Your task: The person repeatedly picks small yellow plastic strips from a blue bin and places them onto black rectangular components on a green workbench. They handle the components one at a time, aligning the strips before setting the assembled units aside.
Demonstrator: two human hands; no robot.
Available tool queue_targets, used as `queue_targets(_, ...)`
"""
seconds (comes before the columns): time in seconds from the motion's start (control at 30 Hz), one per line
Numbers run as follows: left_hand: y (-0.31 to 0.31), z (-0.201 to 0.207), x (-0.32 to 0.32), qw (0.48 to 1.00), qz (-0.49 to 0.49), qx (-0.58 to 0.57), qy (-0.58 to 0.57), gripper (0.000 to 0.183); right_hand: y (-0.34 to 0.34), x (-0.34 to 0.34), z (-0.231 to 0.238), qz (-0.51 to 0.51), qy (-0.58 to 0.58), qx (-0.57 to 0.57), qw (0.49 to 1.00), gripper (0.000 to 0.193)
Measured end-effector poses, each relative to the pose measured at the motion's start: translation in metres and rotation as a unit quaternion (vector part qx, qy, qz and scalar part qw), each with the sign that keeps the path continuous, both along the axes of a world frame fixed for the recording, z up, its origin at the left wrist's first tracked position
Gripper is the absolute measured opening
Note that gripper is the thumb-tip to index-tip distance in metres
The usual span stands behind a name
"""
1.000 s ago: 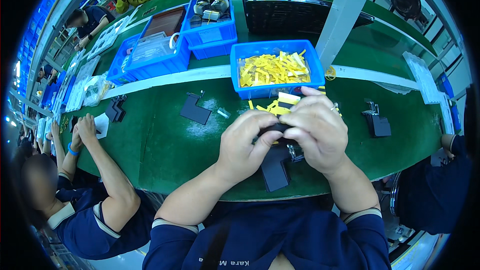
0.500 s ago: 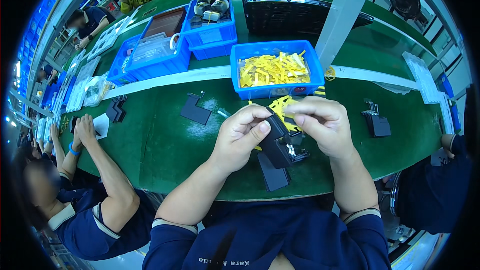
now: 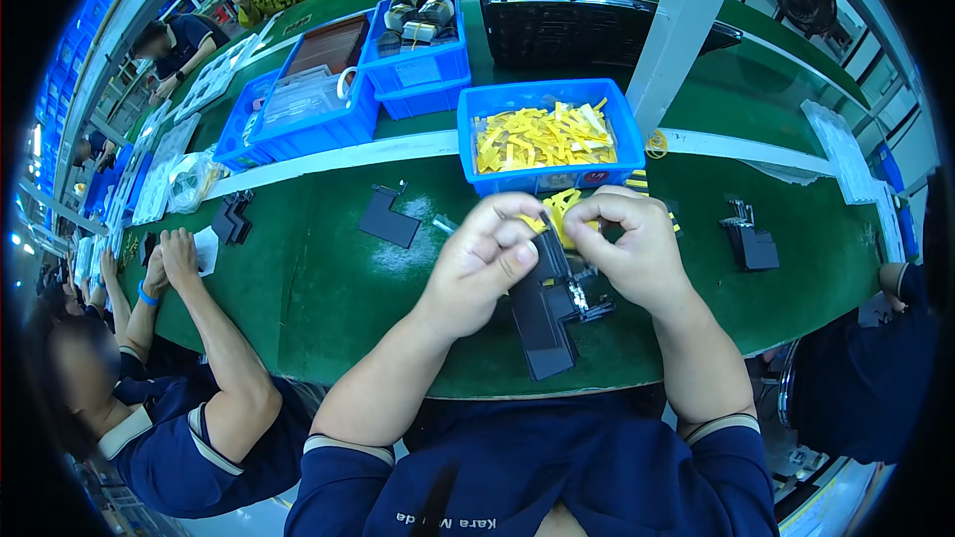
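The person wore a dark navy shirt point(image 3: 607, 457) of smooth, even-coloured cloth, its broad front creased in soft folds. Both sleeves were short: the left sleeve point(image 3: 343, 487) and the right sleeve point(image 3: 734, 467) matched the body in colour, and each ended in a narrow pale edging — the left trim point(image 3: 348, 447) and the right trim point(image 3: 724, 426) — cream against the navy. Across the chest ran a small line of pale lettering point(image 3: 443, 520), upside down in this view. At the lower edge the neckline parted in a notch. Below the sleeves the forearms were bare, down to an ungloved left hand point(image 3: 482, 264) and right hand point(image 3: 632, 244).
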State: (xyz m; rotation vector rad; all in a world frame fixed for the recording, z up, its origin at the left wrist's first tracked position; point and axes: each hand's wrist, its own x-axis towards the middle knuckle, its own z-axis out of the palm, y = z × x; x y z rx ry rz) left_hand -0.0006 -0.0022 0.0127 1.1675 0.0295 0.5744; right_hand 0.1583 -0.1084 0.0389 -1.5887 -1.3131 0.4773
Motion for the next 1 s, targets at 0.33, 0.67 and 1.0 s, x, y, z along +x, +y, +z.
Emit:
queue_targets(0.33,0.117,-0.016,-0.047,0.765,0.405,0.283,0.413,0.032,0.006,0.004,-0.009,-0.097,-0.044,-0.022,0.994,0.046)
queue_targets(0.67,0.063,-0.001,-0.019,0.837,0.355,0.345,0.232,0.026,0.01,0.003,-0.021,-0.062,0.174,0.038,0.982,0.014)
queue_targets(1.0,0.016,-0.002,0.003,0.977,0.071,0.147,0.139,0.027,0.007,-0.004,-0.013,-0.009,0.171,-0.006,0.985,0.01)
